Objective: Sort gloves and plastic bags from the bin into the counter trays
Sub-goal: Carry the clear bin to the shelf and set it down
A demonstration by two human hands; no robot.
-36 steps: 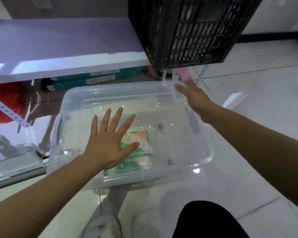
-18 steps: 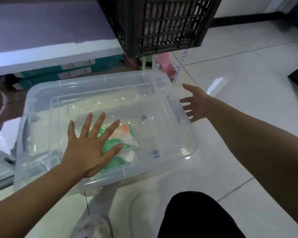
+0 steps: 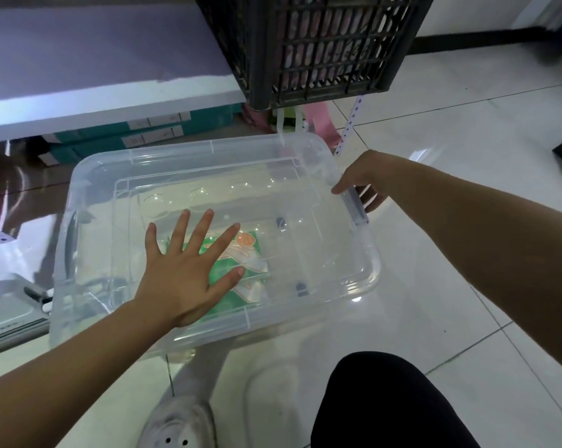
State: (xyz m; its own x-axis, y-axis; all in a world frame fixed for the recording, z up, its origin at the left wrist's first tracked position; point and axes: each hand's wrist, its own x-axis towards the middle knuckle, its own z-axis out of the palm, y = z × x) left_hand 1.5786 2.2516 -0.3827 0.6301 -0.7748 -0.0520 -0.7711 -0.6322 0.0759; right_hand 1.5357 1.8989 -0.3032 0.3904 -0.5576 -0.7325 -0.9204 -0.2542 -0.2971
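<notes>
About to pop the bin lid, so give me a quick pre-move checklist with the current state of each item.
1. Left hand flat on the lid: ok.
2. Right hand at the right-side latch: ok.
3. Right latch released: cannot tell.
4. Left-side latch released: cannot tell.
5. Green packet visible inside the bin: ok.
6. Black crate overhangs the bin's far edge, lid clearance: cannot tell.
</notes>
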